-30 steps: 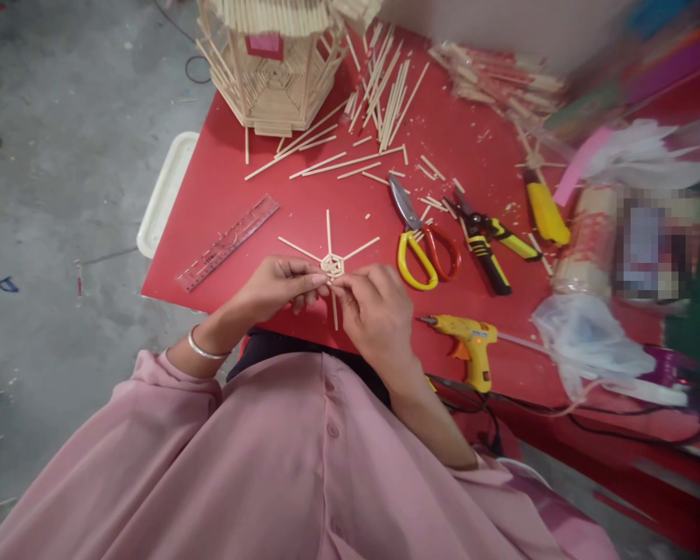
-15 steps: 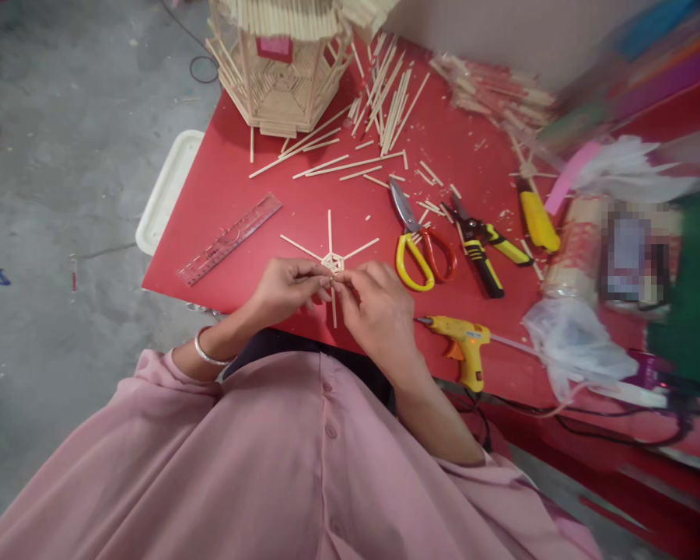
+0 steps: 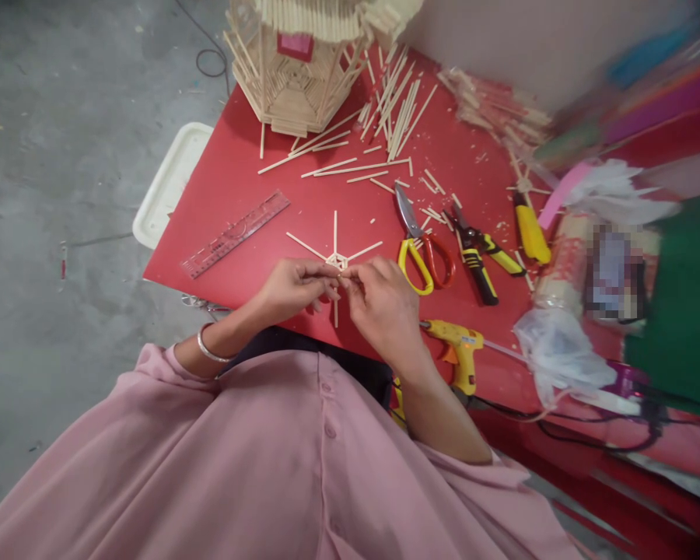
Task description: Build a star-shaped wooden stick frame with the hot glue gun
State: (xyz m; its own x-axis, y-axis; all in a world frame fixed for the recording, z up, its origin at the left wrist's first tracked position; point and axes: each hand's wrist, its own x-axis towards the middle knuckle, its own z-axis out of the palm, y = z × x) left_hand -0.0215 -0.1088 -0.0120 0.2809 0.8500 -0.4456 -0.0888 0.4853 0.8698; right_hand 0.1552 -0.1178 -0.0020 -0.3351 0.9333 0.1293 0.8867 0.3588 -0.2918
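Note:
A star-shaped frame of thin wooden sticks (image 3: pixel 335 233) lies on the red table, its spokes spreading from a small web-like hub. My left hand (image 3: pixel 303 288), with a silver bangle on the wrist, reaches in from the left, thumb and fingers pinched together at the near side of the hub. From the right, my right hand (image 3: pixel 382 299) meets it with thumb and forefinger closed. Something tiny shows between the fingertips, too small to name. The fingers partly cover the hub and the lower spokes.
Right of my hands lie scissors (image 3: pixel 415 241), pruning cutters (image 3: pixel 475 253) and a yellow glue gun (image 3: pixel 458 346). A clear ruler (image 3: pixel 237 233) lies left. Behind stand a stick-built house model (image 3: pixel 297 85) and loose sticks (image 3: pixel 405 109). A yellow-handled tool (image 3: pixel 530 233) and plastic bag (image 3: pixel 560 350) are farther right.
The camera view has shifted slightly, so the table's contents sit a little differently in the picture. Both hands keep their pinch at the hub, with hardly any visible finger movement.

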